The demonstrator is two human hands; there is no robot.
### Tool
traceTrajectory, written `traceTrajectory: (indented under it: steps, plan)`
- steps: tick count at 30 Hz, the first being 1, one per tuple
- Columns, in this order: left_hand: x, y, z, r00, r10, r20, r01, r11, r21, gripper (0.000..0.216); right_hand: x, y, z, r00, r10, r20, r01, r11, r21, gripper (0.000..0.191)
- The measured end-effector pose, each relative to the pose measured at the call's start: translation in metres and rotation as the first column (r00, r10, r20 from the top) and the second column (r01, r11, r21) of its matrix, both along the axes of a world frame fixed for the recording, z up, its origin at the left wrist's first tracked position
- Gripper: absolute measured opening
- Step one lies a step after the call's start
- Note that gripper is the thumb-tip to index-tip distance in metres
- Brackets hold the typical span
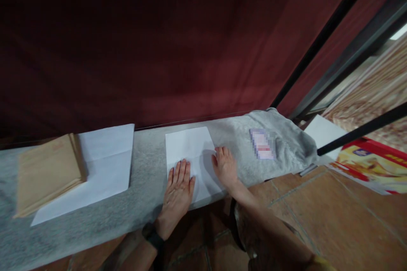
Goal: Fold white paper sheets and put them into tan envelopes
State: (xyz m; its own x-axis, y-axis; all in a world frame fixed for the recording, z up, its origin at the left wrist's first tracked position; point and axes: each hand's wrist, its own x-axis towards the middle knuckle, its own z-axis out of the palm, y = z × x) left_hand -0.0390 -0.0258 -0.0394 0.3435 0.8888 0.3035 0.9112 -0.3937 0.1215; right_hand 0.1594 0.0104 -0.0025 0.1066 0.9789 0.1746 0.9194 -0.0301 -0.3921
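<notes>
A sheet of white paper (187, 144) lies on a grey cloth-covered bench (149, 148) in front of me, with a faint crease across it. My left hand (179, 184) rests flat on the paper's lower left part, fingers stretched out. At the paper's right edge is my right hand (225, 165), its fingers bent loosely and the thumb apart, touching or just above the sheet. Nothing shows in its grasp. A dark watch band circles my left wrist.
To the left, a stack of brown envelopes (51, 171) lies partly over more white paper (110, 161). A blurred-out pinkish card (263, 144) sits on the cloth at right. Dark metal bars (324, 38), a red-and-yellow box (372, 163) and another white sheet (326, 135) stand beyond the bench. A dark red curtain (178, 59) hangs behind.
</notes>
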Motion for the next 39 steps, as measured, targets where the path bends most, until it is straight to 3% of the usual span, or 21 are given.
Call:
traceTrajectory:
  steps: [4, 7, 13, 19, 28, 33, 35, 39]
  plan:
    - [0.002, -0.003, -0.004, 0.998, -0.049, -0.041, 0.05, 0.999, 0.017, 0.057, -0.034, -0.02, -0.014, 0.951, 0.309, -0.004, -0.306, 0.945, 0.112, 0.04]
    - [-0.004, -0.001, -0.008, 0.997, -0.062, -0.052, 0.064, 0.997, 0.037, 0.059, -0.048, -0.034, -0.028, 0.916, 0.391, 0.092, -0.4, 0.909, 0.115, 0.049]
    - [-0.018, 0.001, -0.003, 0.993, -0.105, -0.05, 0.109, 0.991, 0.072, 0.056, -0.035, -0.039, -0.035, 0.923, 0.362, 0.131, -0.377, 0.918, 0.123, 0.057]
    - [-0.033, 0.004, -0.004, 0.999, -0.052, -0.006, 0.052, 0.993, 0.104, 0.064, -0.016, -0.036, -0.034, 0.948, 0.283, 0.144, -0.299, 0.949, 0.103, 0.06]
    - [-0.043, 0.005, 0.0, 0.993, -0.117, 0.022, 0.115, 0.99, 0.085, 0.06, 0.014, -0.033, -0.035, 0.965, 0.209, 0.157, -0.222, 0.973, 0.07, 0.064]
    - [-0.024, 0.003, 0.008, 0.998, 0.039, 0.055, -0.047, 0.988, 0.144, 0.064, 0.017, -0.034, -0.029, 0.977, 0.171, 0.13, -0.181, 0.98, 0.076, 0.062]
    - [-0.007, -0.001, 0.01, 0.999, 0.023, 0.028, -0.026, 0.996, 0.088, 0.062, 0.011, -0.034, -0.024, 0.979, 0.168, 0.116, -0.178, 0.981, 0.083, 0.06]
    - [0.025, -0.009, 0.001, 0.999, -0.038, -0.024, 0.038, 0.999, -0.003, 0.061, -0.01, -0.035, -0.02, 0.943, 0.323, 0.087, -0.329, 0.941, 0.082, 0.055]
